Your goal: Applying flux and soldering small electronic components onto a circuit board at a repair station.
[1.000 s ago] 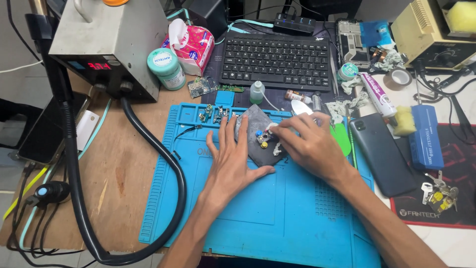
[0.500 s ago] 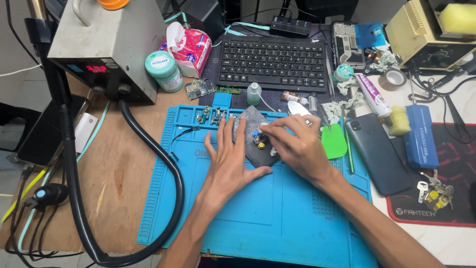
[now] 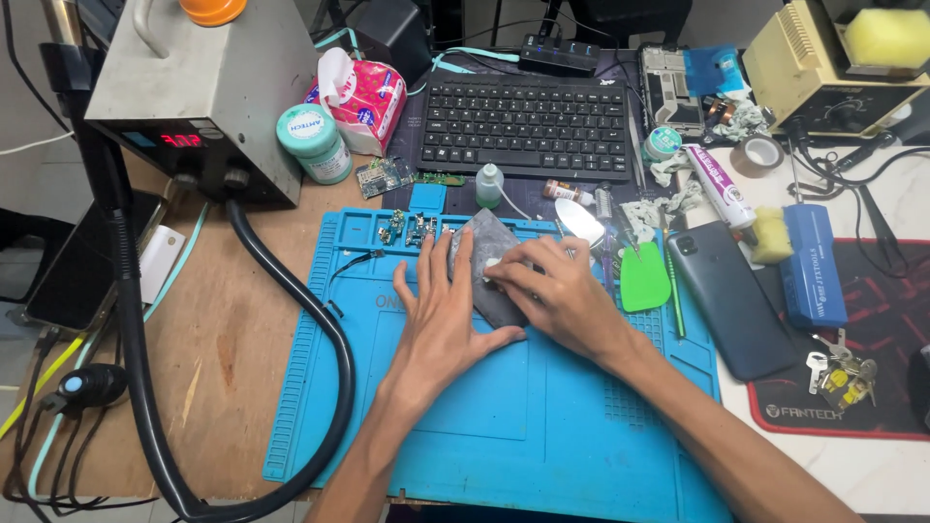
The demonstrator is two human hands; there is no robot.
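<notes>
Grey and flat, a dark slab-shaped phone part [image 3: 489, 254] lies near the far edge of the blue silicone work mat [image 3: 465, 426], about midway along it. The left hand [image 3: 441, 315] lies spread flat across its left side, fingers straight and splayed, thumb hooked under its near corner, pinning it to the mat. The right hand [image 3: 557, 295] rests on its right side with fingers curled, the fingertips pinching a small white scrap [image 3: 492, 263] against the grey surface.

Along the mat's far edge, left of the part, sit small circuit boards and screws [image 3: 407, 232] in the moulded trays. A bright green plastic pry card [image 3: 644, 278] lies by the mat's right edge, with a dark smartphone [image 3: 722, 295] face down just beyond it. Past the far edge stand a small clear dropper bottle [image 3: 490, 186] and a black keyboard [image 3: 528, 126]. On the wooden worktop at the far left corner stands a grey metal hot-air station [image 3: 208, 97]; its thick black hose [image 3: 310, 320] curves across the mat's left edge.
</notes>
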